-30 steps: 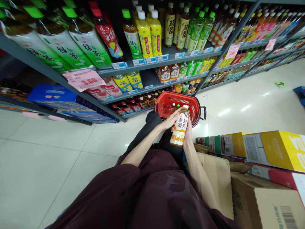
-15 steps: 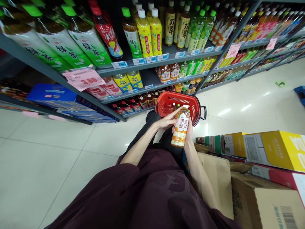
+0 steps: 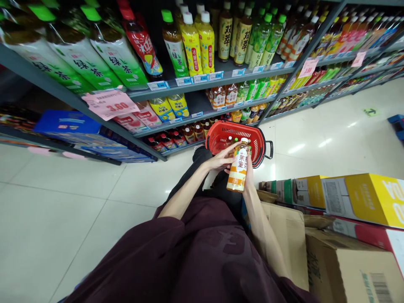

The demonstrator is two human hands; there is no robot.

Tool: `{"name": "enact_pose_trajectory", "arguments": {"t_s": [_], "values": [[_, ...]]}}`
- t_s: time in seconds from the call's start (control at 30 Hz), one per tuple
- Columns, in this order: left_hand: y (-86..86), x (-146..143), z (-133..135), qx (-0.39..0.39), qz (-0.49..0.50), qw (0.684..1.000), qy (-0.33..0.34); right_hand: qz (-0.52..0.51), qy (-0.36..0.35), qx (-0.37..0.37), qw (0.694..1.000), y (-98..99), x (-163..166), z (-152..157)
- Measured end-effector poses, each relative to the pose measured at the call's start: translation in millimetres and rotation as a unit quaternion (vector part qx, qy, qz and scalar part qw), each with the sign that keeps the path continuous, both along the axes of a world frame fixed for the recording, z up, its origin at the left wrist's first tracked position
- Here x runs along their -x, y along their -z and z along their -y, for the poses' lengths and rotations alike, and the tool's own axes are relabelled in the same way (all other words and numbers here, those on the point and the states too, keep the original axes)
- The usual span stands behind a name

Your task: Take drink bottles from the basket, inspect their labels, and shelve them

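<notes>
I hold an orange tea bottle with a white cap and a white label upright in front of me. My right hand is wrapped round its back and right side. My left hand grips its upper left side with curled fingers. Just beyond the bottle a red shopping basket with a black handle stands on the floor; at least two bottles lie inside it.
Grey shelves full of bottled drinks run along the left and far side. Pink price tags hang from the shelf edges. Cardboard boxes and yellow cartons are stacked at my right. White tiled floor spreads to the left.
The bottle has turned slightly in my hands, so its label faces more to the left. My left fingers have shifted up toward its neck.
</notes>
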State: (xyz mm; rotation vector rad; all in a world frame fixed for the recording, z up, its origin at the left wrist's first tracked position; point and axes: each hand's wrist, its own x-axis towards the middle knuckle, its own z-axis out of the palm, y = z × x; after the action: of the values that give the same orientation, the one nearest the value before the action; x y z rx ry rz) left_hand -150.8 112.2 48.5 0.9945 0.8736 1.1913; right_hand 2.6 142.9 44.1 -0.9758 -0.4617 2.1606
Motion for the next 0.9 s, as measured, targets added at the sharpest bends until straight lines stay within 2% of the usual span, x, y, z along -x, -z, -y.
{"name": "enact_pose_trajectory", "arguments": {"t_s": [0.2, 0.33, 0.5, 0.7, 0.9], "values": [[11.2, -1.7, -4.2, -0.026, -0.062, 0.996, -0.056, 0.013, -0.025, -0.018, 0.999, 5.2, 1.0, -4.1], [17.8, -4.1, -7.2, -0.04, -0.099, 0.992, -0.065, 0.019, -0.04, -0.031, 0.999, 8.6, 0.0, -3.2], [23.2, -8.4, -11.8, -0.088, -0.17, 0.975, -0.11, 0.023, -0.049, -0.047, 0.997, 12.5, -1.4, -2.5], [21.8, -19.0, -15.3, -0.111, -0.242, 0.947, -0.178, 0.02, -0.035, -0.063, 0.997, 12.6, 0.5, -0.3], [19.8, -25.0, -16.4, -0.088, -0.235, 0.948, -0.197, -0.006, 0.0, -0.053, 0.999, 8.0, 3.3, 1.4]]}}
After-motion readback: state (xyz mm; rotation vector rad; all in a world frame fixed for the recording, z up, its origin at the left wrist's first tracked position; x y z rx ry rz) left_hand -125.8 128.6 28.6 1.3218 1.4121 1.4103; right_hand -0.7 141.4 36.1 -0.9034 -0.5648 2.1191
